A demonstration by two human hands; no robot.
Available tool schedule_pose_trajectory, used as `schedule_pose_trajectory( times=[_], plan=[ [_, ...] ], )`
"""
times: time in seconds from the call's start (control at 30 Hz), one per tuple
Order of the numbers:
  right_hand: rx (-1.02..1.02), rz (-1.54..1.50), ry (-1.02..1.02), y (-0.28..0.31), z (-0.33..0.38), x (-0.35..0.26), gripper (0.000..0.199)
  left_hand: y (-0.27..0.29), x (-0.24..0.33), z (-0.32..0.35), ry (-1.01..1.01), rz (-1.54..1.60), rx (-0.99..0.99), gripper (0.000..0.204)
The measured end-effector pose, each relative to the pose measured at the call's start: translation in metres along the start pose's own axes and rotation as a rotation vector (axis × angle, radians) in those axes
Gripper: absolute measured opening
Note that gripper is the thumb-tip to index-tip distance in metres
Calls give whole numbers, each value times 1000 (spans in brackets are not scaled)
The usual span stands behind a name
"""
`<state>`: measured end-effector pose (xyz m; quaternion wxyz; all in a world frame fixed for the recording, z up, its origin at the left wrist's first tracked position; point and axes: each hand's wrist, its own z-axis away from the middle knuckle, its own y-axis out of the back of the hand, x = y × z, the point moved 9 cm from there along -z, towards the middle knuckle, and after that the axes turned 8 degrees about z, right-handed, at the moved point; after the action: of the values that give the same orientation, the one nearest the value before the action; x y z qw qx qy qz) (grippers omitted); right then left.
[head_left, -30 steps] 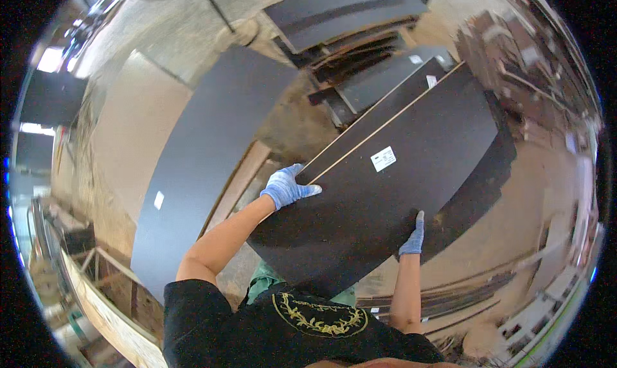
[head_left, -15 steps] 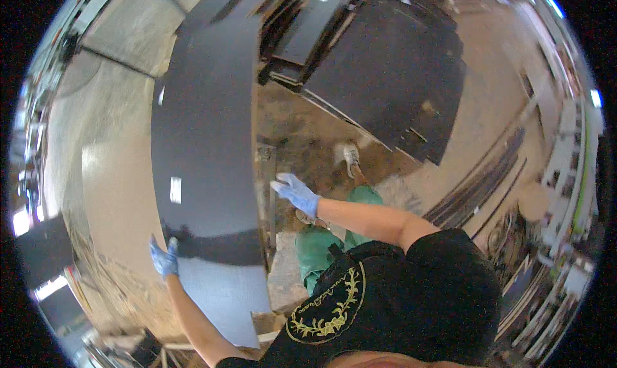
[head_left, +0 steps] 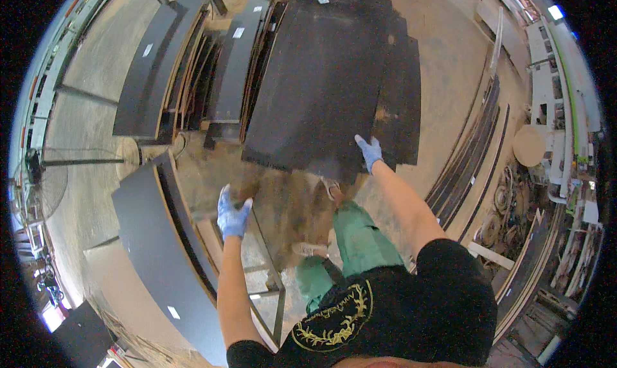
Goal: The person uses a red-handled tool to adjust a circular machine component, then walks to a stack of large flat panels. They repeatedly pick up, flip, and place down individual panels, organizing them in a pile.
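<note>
My left hand (head_left: 232, 215), in a blue glove with pale fingertips, is raised with its thumb apart from the fingers and nothing in it. A metal frame (head_left: 280, 304) stands just to its right, below. Also gloved, my right hand (head_left: 369, 153) reaches out over the near right part of a broad dark panel (head_left: 308, 79). Its fingers are spread; I cannot tell whether they touch the panel. To the left of my left hand lies a long grey-black board (head_left: 157, 230) with a white label, on top of another board.
Narrow dark boards (head_left: 238, 66) stand stacked beyond, beside another labelled stack (head_left: 151, 66). Long thin strips (head_left: 466, 156) lie on the floor at the right. A pale board (head_left: 122, 271) sits at the left, near a standing fan (head_left: 51, 182). A round pale disc (head_left: 529, 144) is far right.
My view and body have turned to the right. My hands have come away from the long board at the left, and the right hand now reaches over the broad dark panel.
</note>
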<state>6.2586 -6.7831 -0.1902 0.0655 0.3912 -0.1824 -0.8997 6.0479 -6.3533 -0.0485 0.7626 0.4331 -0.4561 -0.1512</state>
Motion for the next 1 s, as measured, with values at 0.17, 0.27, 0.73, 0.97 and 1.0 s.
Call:
schedule_pose_trajectory(
  times=[0.17, 0.27, 0.73, 0.97, 1.0],
  plan=[
    [-110, -12, 40, -8, -70, -1, 90, -82, 20, -154, 253, -36, -157, 78],
    [-159, -53, -16, -6, -53, -8, 83, -116, 29, -175, 388, -29, -244, 80],
    [-498, -299, -280, 62, -1, 76, 52, -190, -51, -2, 477, 500, -422, 63],
    [-135, -202, -253, 99, -115, 109, 52, -230, -41, -54, 467, 857, -396, 53],
    [-138, -211, -254, 89, -111, 90, 51, -213, -20, -61, 450, 799, -385, 53]
  ],
)
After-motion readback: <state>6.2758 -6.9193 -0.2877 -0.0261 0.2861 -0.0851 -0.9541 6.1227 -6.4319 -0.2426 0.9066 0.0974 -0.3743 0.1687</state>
